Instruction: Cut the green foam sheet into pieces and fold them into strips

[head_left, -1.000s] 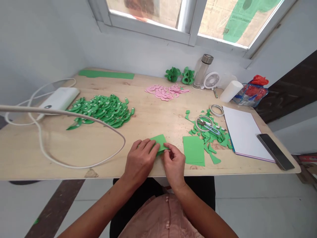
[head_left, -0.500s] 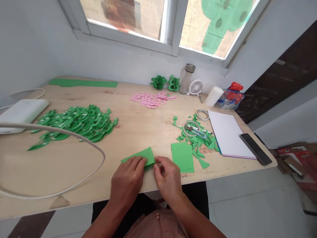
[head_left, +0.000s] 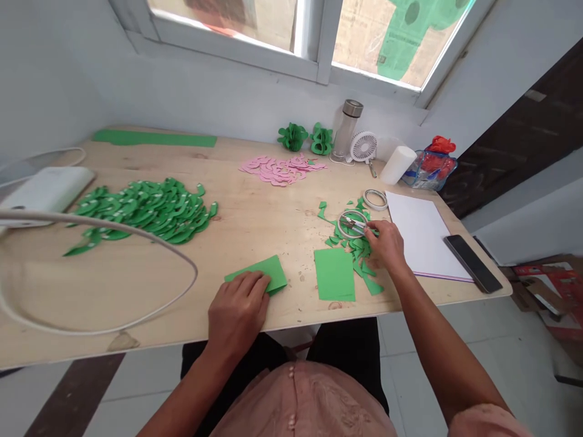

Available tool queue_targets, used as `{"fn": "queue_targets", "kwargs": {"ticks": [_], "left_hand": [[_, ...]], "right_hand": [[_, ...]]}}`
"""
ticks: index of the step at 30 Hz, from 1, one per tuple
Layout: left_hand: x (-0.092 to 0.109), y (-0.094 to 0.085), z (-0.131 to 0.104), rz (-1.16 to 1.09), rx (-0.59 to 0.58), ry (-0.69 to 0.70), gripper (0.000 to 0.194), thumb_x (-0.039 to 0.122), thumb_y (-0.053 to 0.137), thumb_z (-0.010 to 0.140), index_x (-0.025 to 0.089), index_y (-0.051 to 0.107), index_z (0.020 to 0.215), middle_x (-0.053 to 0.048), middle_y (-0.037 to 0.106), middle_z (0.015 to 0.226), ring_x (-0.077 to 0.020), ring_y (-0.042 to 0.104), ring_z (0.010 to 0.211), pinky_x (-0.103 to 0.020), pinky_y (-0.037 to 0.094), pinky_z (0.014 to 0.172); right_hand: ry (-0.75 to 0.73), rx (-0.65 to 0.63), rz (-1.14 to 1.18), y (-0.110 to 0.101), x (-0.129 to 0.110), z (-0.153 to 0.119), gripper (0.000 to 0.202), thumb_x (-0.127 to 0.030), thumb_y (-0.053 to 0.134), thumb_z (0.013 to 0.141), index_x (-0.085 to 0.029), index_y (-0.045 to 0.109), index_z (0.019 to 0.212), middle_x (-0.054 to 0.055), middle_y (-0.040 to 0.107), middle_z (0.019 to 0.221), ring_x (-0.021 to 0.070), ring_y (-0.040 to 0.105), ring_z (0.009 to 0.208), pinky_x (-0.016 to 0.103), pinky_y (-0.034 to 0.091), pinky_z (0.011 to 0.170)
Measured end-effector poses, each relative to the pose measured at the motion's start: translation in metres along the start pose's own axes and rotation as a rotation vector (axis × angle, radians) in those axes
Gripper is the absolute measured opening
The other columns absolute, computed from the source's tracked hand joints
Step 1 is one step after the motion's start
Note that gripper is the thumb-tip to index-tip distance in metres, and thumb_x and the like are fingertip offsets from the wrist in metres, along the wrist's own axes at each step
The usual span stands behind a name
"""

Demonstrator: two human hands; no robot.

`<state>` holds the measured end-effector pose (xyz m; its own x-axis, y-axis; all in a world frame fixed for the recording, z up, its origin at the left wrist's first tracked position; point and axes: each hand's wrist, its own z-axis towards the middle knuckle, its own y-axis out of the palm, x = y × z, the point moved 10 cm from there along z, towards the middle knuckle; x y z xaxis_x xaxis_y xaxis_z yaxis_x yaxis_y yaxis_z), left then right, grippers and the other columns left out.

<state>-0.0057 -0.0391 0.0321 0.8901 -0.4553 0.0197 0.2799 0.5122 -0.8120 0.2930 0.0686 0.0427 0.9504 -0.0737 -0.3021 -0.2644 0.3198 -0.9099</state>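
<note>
Your left hand (head_left: 237, 311) lies over the near edge of the folded green sheet (head_left: 272, 271), its fingers close together and bent on top of the paper; the thumb's side is hidden, so whether they pinch it you cannot tell. The sheet reaches out beyond the fingertips to the far side and to the right, its layers slightly parted at the right end. Your right hand (head_left: 386, 241) is well apart from it, fingers narrowed together at the handle end of a slim metal tool (head_left: 351, 224); whether they grip or only touch it is unclear. The tool lies across a tape ring (head_left: 339, 226) on a heap of green scraps (head_left: 363, 247). Between your hands, nearer the right, a flat green sheet (head_left: 334, 274) lies on the wooden table (head_left: 255, 221). To the right are white paper (head_left: 419, 230) and a phone (head_left: 473, 263); farther left, a pile of green cutouts (head_left: 157, 212); toward the wall, pink cutouts (head_left: 279, 171).
</note>
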Motion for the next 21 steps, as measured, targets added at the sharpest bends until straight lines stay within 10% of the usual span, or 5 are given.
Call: {"fn": "queue_targets", "kwargs": {"ticks": [21], "left_hand": [[-0.002, 0.002, -0.001, -0.032, -0.012, -0.035, 0.017, 0.012, 0.051, 0.085, 0.017, 0.066, 0.092, -0.007, 0.072, 0.094, -0.0246, 0.064, 0.089, -0.036, 0.046, 0.073]], "right_hand": [[0.055, -0.167, 0.309, 0.023, 0.015, 0.015, 0.013, -0.029, 0.055, 0.078, -0.019, 0.062, 0.075, 0.0, 0.061, 0.065, 0.0151, 0.054, 0.062, 0.027, 0.037, 0.06]]}}
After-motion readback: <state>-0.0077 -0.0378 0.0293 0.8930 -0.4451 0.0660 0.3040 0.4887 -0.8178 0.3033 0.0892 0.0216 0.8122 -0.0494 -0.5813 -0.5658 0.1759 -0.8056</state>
